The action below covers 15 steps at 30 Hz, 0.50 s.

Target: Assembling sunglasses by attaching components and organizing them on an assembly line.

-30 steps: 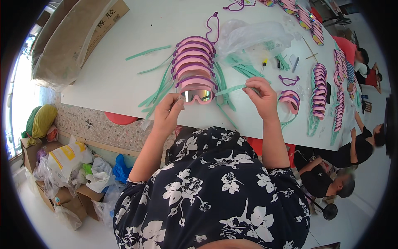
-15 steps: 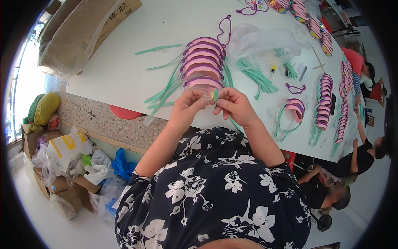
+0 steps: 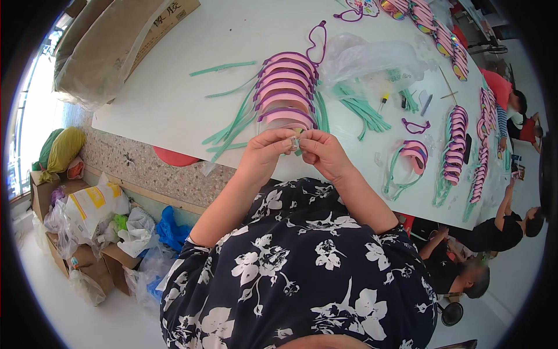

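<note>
My left hand (image 3: 268, 152) pinches a small clear plastic buckle (image 3: 294, 143) at the near table edge. My right hand (image 3: 325, 154) meets it fingertip to fingertip, closed on a green strap (image 3: 299, 152), mostly hidden by the fingers. Whether the strap passes through the buckle I cannot tell. Just beyond my hands lies an overlapping row of pink and purple goggles (image 3: 285, 87). Loose green straps (image 3: 235, 125) trail from the row's left side, and more hang on its right.
A clear plastic bag (image 3: 372, 58) and a bundle of green straps (image 3: 363, 110) lie right of the row. Farther right are a purple frame (image 3: 415, 125), strapped goggles (image 3: 414, 156) and a goggle stack (image 3: 455, 142). A cardboard box (image 3: 160, 35) stands far left; people sit at right.
My fingertips have come closer together around the buckle. The green strap end, which stood up between them, is now mostly covered. A person at the right has shifted an arm.
</note>
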### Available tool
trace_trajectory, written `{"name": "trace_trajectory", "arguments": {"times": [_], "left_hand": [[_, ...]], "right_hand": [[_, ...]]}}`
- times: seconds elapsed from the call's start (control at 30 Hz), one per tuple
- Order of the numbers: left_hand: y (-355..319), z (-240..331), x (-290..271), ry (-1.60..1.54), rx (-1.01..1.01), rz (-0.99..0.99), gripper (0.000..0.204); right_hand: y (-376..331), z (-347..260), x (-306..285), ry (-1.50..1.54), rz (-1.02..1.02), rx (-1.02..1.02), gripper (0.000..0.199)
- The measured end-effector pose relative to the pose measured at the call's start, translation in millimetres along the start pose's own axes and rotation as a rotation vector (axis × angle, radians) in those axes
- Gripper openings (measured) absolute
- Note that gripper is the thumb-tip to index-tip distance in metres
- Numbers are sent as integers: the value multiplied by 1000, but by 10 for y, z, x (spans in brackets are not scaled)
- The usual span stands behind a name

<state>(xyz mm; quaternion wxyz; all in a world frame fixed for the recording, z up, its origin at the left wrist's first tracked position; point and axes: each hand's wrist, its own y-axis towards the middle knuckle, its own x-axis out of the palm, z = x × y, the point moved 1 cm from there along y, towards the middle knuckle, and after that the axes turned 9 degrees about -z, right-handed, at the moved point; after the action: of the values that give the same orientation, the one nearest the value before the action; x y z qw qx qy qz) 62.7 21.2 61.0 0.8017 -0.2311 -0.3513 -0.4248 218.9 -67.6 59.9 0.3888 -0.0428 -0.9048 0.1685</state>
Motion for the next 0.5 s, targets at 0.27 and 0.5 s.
{"name": "trace_trajectory", "arguments": {"times": [0.27, 0.5], "left_hand": [[-7, 0, 27, 120, -31, 5, 21], [-39, -42, 57, 527, -31, 115, 16]], "right_hand": [[16, -35, 46, 57, -90, 49, 13], [-28, -94, 108, -616, 144, -171, 14]]}}
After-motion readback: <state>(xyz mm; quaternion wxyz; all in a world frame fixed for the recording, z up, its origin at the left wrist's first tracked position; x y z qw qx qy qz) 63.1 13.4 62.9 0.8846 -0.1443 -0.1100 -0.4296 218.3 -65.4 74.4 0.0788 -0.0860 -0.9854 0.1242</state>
